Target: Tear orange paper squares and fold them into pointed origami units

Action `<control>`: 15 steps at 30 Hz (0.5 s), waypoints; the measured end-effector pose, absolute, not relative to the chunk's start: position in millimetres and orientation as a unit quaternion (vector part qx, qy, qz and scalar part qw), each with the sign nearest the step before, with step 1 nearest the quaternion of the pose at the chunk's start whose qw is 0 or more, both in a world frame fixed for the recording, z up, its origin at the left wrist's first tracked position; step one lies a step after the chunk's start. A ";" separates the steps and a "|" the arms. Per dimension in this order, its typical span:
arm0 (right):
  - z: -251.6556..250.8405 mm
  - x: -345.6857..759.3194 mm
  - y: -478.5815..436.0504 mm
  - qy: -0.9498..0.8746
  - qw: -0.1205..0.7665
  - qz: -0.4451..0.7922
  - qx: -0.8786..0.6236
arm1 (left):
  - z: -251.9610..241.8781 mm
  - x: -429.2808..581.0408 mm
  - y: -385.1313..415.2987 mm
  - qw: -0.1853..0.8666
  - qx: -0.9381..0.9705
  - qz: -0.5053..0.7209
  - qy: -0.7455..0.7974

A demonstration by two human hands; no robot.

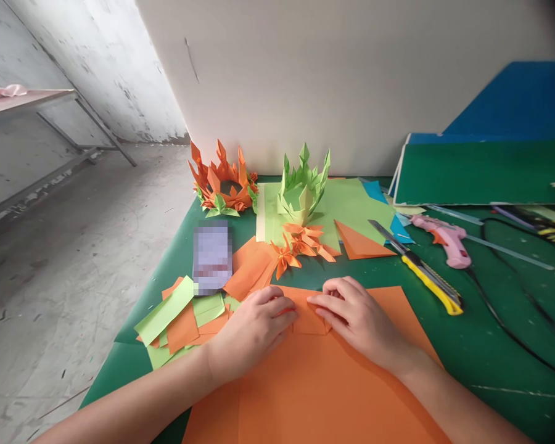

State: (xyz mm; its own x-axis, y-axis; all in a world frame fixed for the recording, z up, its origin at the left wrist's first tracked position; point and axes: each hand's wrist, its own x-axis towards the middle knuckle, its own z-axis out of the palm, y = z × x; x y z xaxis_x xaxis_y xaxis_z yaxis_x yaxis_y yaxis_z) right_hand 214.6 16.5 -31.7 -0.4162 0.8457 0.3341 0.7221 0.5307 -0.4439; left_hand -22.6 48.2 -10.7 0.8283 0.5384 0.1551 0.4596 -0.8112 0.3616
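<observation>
My left hand (252,330) and my right hand (354,314) rest close together on a small folded orange paper piece (309,319). Both press it with curled fingers against a large orange sheet (314,388) spread on the green table (481,345). The fingertips of the two hands nearly meet over the piece. Just beyond them lie small orange paper flowers (300,243).
An orange paper crown (219,179) and a green paper crown (303,185) stand at the back. Cut green and orange strips (180,317) lie left. A yellow utility knife (425,274), a pink glue gun (446,237) with black cable, and green-blue boards (476,169) are right.
</observation>
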 end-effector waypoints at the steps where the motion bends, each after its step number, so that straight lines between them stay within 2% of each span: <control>1: -31.8 215.2 16.2 -0.840 0.269 0.114 -0.457 | -10.6 -22.8 47.6 0.146 0.948 0.117 0.257; 4: -31.3 216.8 14.8 -0.863 0.267 0.126 -0.410 | -10.3 -22.3 45.4 0.139 0.956 0.097 0.238; 8: -30.4 219.0 12.3 -0.873 0.248 0.127 -0.401 | -7.6 -20.0 43.1 0.185 0.950 0.084 0.236; 15: -25.1 223.7 11.0 -0.878 0.235 0.178 -0.377 | -12.2 -21.1 47.6 0.231 0.930 0.133 0.254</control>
